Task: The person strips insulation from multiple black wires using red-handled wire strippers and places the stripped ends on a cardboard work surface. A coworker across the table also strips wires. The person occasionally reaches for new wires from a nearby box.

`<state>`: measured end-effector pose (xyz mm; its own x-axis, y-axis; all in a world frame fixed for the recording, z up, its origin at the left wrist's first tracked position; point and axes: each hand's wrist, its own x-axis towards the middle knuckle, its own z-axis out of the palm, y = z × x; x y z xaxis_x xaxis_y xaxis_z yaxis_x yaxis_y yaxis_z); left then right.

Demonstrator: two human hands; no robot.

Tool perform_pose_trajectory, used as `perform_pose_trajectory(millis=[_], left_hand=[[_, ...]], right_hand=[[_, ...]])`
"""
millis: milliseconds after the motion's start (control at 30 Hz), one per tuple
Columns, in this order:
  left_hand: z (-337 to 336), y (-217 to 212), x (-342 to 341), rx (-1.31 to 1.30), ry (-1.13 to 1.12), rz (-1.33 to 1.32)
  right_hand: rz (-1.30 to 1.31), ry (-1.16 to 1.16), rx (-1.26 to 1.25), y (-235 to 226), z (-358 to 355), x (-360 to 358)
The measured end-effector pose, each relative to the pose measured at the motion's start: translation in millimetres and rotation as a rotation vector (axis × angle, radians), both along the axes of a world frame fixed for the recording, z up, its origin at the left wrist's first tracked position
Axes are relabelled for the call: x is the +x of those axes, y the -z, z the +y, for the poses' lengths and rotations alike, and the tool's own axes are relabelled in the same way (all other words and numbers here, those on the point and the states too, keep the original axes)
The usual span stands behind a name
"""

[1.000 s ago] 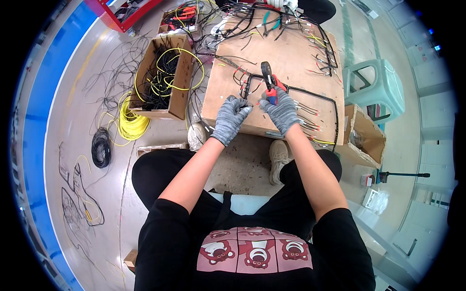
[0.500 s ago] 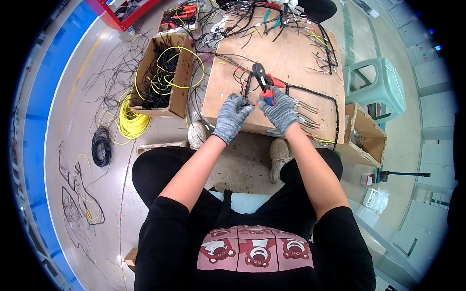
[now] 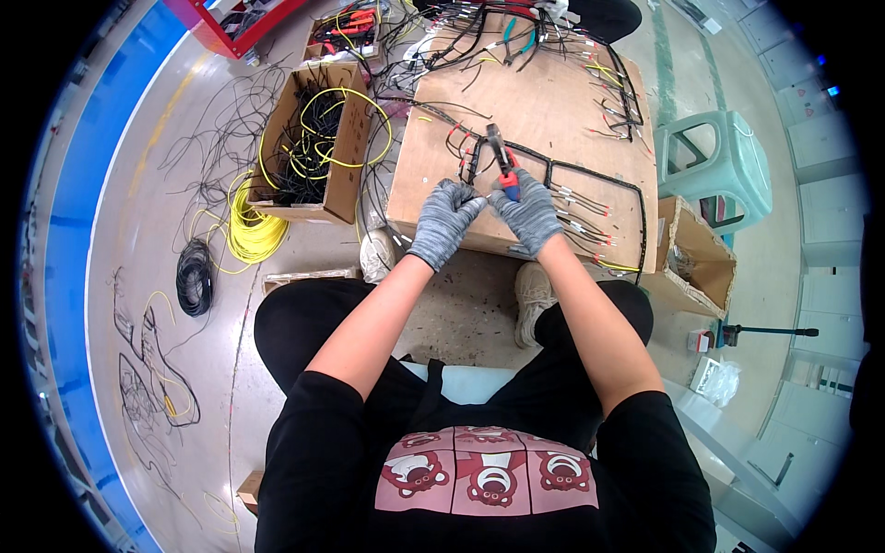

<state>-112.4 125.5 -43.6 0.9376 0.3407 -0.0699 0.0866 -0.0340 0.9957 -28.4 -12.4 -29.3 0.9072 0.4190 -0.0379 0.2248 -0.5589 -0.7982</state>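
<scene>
My right hand [image 3: 530, 217], in a grey knit glove, is closed round a crimping tool [image 3: 503, 166] with red and blue handles. The tool's dark head points away from me over the wooden board. Close beside it, my gloved left hand [image 3: 445, 221] pinches a thin wire end at its fingertips; most of the wire is hidden by the fingers. A black wire harness [image 3: 590, 171] lies on the board [image 3: 433, 111] just beyond both hands. Short wires with white sleeves and red tips branch from it to the right of my right hand.
At left stands a cardboard box [image 3: 346, 152] of black and yellow wires, with a yellow coil [image 3: 253, 235] and a black coil [image 3: 194, 276] on the floor. Teal pliers [image 3: 519, 41] lie at the board's far side near another person's gloved hand. A green stool [image 3: 728, 166] stands right.
The crimping tool's handles have come closer together in my right hand, and its head has tilted slightly. My left hand stays at nearly the same place.
</scene>
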Motion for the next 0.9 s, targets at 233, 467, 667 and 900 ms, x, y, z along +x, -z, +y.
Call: perform_pose_trajectory(millis=[233, 467, 667, 900], left_hand=[[12.6, 6.5, -3.8, 0.034, -0.095, -0.003], [10.6, -13.7, -4.5, -0.051, -0.098, 0.034], [12.6, -16.9, -4.1, 0.004, -0.095, 0.019], [14.1, -22.3, -9.8, -0.059, -0.103, 0.046]], right_hand=[[-0.055, 0.13, -0.188, -37.7, -10.0, -4.1], [0.165, 0.026, 0.043, -8.0, -17.4, 4.9], [0.548, -0.093, 0.189, -1.3, -23.3, 19.1], [0.593, -0.178, 0.424, -20.2, -23.3, -7.5]])
